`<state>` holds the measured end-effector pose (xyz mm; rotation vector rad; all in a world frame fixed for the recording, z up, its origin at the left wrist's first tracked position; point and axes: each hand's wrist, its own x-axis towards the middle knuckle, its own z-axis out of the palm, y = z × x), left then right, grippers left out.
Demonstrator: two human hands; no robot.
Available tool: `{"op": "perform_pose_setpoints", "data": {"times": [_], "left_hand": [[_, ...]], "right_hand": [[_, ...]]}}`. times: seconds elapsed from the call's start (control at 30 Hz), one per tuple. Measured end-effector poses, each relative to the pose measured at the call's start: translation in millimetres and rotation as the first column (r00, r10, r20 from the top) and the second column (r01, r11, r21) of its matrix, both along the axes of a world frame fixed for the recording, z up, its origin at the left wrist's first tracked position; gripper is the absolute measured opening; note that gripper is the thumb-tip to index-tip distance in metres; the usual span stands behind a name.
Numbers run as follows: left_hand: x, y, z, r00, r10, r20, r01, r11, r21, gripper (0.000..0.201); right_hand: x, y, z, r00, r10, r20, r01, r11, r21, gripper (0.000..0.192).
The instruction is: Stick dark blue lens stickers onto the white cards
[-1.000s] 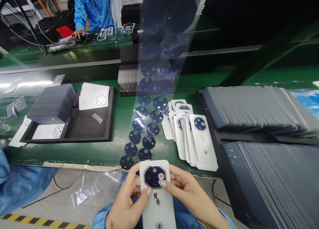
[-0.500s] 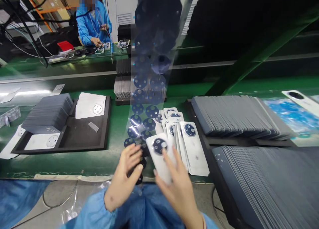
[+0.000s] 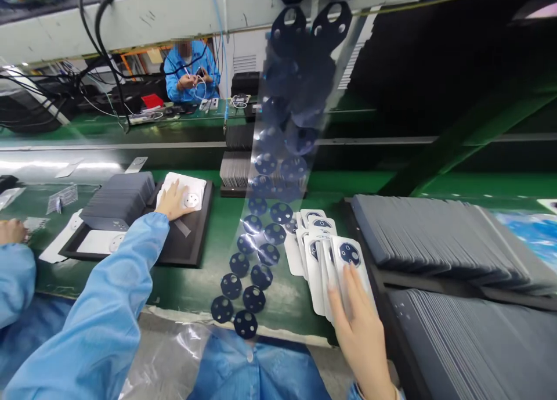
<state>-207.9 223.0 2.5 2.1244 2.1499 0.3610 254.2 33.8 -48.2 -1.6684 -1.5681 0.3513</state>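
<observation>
Our right hand (image 3: 361, 324) lies flat and open on the top cover (image 3: 350, 266) of the fanned row, holding nothing. Our left hand (image 3: 172, 200) rests open on the white stack (image 3: 189, 191) in the black tray (image 3: 183, 252), not gripping yet. A push from the right hand could slide the covers off the edge below it. The film strip (image 3: 252, 260) just left of it could snag.
</observation>
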Motion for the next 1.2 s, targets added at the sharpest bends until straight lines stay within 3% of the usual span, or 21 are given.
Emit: {"op": "perform_pose_setpoints", "data": {"times": [0.1,0.2,0.33,0.43,0.5,0.57,0.63,0.7,0.77,0.87,0.93,1.03,1.13,1.2], "left_hand": [[-4,1,-2.1,1.000,0.025,-0.012,-0.025,1.000,0.001,0.070],[1,-3,1.8,0.999,0.031,0.020,-0.033,0.997,0.070,0.060],[15,-18,13.7,0.980,0.123,0.153,-0.152,0.969,0.193,0.026],[35,-43,23.0,0.927,0.173,0.333,-0.279,0.912,0.301,0.022],[55,-69,28.1,0.873,0.146,0.466,-0.326,0.885,0.334,0.027],[80,-99,32.0,0.813,0.098,0.573,-0.322,0.897,0.304,0.032],[108,-131,33.6,0.719,0.077,0.691,-0.284,0.940,0.191,0.036],[134,-160,31.5,0.408,0.178,0.895,-0.182,0.977,-0.112,0.043],[155,-183,25.1,0.143,0.332,0.932,-0.043,0.943,-0.330,0.046],[173,-206,10.6,-0.127,0.464,0.877,0.069,0.886,-0.459,0.046],[177,-216,1.4,-0.266,0.453,0.851,0.054,0.888,-0.456,0.042],[181,-225,-9.2,-0.375,0.352,0.858,-0.020,0.922,-0.388,0.033],[187,-231,-17.9,-0.351,0.317,0.881,-0.033,0.936,-0.350,0.035],[192,-231,-22.7,-0.303,0.325,0.896,-0.024,0.937,-0.348,0.038]], "right_hand": [[-15,-13,10.0,0.993,0.120,-0.016,-0.119,0.991,0.055,0.054],[-37,-26,17.0,0.962,0.268,0.055,-0.272,0.956,0.111,0.056],[-71,-36,9.1,0.784,0.531,0.321,-0.585,0.806,0.095,0.066],[-87,-35,-7.3,0.687,0.579,0.440,-0.662,0.748,0.051,0.073],[-92,-33,-16.3,0.678,0.571,0.464,-0.665,0.745,0.054,0.072],[-93,-32,-20.5,0.680,0.563,0.470,-0.667,0.740,0.079,0.065],[-93,-32,-19.8,0.698,0.551,0.458,-0.660,0.742,0.113,0.053],[-93,-34,-16.0,0.725,0.541,0.426,-0.648,0.745,0.156,0.042],[-94,-37,-11.9,0.751,0.539,0.381,-0.637,0.745,0.200,0.033],[-95,-42,-8.5,0.774,0.558,0.299,-0.628,0.734,0.257,0.021],[-95,-46,-8.7,0.769,0.582,0.264,-0.639,0.713,0.289,0.022],[-93,-53,-10.5,0.751,0.584,0.309,-0.660,0.680,0.318,0.025],[-91,-58,-7.8,0.717,0.613,0.332,-0.693,0.678,0.246,0.033],[-86,-59,-0.6,0.689,0.699,0.190,-0.724,0.675,0.140,0.029]]}}
